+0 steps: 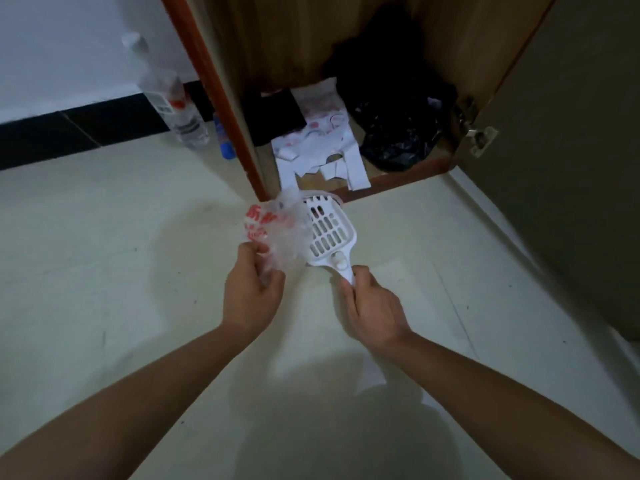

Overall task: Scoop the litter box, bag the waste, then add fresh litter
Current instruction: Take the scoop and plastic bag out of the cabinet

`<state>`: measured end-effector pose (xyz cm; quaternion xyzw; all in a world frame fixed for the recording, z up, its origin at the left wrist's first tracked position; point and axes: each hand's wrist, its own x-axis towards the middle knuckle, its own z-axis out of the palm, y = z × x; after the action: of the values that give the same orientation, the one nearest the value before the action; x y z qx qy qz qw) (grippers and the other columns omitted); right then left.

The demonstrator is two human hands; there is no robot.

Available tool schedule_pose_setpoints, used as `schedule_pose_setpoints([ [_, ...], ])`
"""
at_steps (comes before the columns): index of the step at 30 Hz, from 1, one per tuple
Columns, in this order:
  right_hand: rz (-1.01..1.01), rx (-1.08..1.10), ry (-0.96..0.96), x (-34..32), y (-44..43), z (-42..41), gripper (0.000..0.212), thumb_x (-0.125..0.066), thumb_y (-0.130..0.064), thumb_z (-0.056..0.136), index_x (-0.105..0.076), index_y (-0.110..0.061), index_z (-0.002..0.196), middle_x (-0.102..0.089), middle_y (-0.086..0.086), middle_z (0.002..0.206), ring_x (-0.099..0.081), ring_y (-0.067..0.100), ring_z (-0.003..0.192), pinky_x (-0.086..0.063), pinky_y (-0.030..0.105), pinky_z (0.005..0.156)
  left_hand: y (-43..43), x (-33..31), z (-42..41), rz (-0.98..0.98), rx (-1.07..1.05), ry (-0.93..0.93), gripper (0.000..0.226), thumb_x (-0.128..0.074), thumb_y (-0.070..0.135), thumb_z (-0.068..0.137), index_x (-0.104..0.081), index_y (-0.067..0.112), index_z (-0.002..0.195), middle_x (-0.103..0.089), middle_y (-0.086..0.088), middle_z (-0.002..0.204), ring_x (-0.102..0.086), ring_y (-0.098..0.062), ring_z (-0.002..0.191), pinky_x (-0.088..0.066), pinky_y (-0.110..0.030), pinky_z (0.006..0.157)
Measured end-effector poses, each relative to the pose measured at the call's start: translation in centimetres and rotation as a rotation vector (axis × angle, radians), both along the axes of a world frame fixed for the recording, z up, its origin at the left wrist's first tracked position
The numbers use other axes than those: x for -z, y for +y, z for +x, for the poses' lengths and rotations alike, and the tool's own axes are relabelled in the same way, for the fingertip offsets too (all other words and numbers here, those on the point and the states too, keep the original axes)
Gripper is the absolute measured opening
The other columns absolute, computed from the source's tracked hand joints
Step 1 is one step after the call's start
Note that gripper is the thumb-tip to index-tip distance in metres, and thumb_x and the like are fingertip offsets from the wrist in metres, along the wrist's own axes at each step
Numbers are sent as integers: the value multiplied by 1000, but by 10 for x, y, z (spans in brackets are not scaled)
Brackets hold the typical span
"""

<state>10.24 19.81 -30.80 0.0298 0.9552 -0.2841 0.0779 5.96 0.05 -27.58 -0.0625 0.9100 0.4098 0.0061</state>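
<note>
Scoop [325, 233] handle end hidden in right hand [372, 306].

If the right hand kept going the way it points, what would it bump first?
Probably the clear plastic bag with red print in the left hand; the right hand carries its white slotted plastic scoop towards it. Depth is unclear.

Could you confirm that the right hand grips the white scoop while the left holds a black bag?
Not black: in the head view the left hand holds a clear bag with red print. The right hand does grip the white scoop.
</note>
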Motion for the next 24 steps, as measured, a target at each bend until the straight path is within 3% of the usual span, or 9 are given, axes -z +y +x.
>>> schedule_pose_setpoints([
  [3, -29, -46, -57, 2, -23, 18, 36, -30, -42, 104, -47, -13, 117, -62, 12, 111, -62, 39, 93, -44, 40, 75, -31, 14, 25, -242, 138, -56, 33, -63, 15, 84, -52, 15, 116, -60, 1, 89, -52, -19, 66, -45, -32, 64],
  [7, 4, -143, -94, 4, -54, 35, 36, -28, -39, 105, -50, -16, 122, -63, 10, 114, -63, 36, 96, -46, 40, 79, -70, 18, 65, -460, 250, -41, 31, -64, 14, 81, -57, 12, 111, -61, -9, 109, -61, -33, 71, -43, -32, 58],
  [11, 62, -274, -150, 3, -69, 56, 36, -30, -34, 105, -59, -12, 109, -58, 12, 108, -60, 34, 97, -46, 39, 82, -95, 9, 97, -743, 337, -112, 27, -57, 31, 88, -62, 12, 106, -58, -11, 106, -60, -31, 89, -47, -34, 62],
  [14, 156, -326, -171, -8, -66, 61, 38, -34, -36, 103, -62, -13, 115, -55, 12, 116, -56, 31, 105, -44, 38, 89, -98, -7, 108, -950, 412, -52, 44, -47, 49, 94, -73, 14, 85, -64, -12, 93, -61, -30, 88, -47, -35, 68],
  [18, 212, -218, -122, -52, -41, 41, 45, -44, -35, 98, -49, -18, 140, -47, 12, 136, -51, 30, 119, -41, 38, 99, -73, -57, 70, -955, 323, 65, 68, -25, 55, 99, -71, 14, 71, -66, -6, 72, -65, -27, 66, -38, -26, 55],
  [20, 248, -133, 21, -93, -19, 19, 49, -51, -33, 95, -47, -16, 141, -46, 13, 138, -50, 33, 120, -40, 40, 100, -53, -91, 41, -830, 250, 232, 64, -28, 50, 98, -68, 11, 66, -61, -9, 67, -62, -31, 59, -42, -28, 53],
  [22, 246, -16, 302, -149, 7, -6, 49, -59, -30, 88, -54, -12, 134, -51, 16, 128, -53, 37, 113, -43, 43, 94, -32, -123, 10, -586, 168, 343, 44, -43, 41, 98, -65, 11, 76, -60, -13, 81, -60, -34, 75, -49, -37, 62],
  [24, 260, 141, 611, -212, 39, -28, 48, -61, -29, 80, -61, -10, 124, -57, 17, 119, -57, 39, 107, -47, 46, 89, -8, -158, -18, -321, 118, 391, 27, -51, 36, 96, -62, 11, 99, -58, -16, 102, -56, -36, 96, -48, -42, 78],
])
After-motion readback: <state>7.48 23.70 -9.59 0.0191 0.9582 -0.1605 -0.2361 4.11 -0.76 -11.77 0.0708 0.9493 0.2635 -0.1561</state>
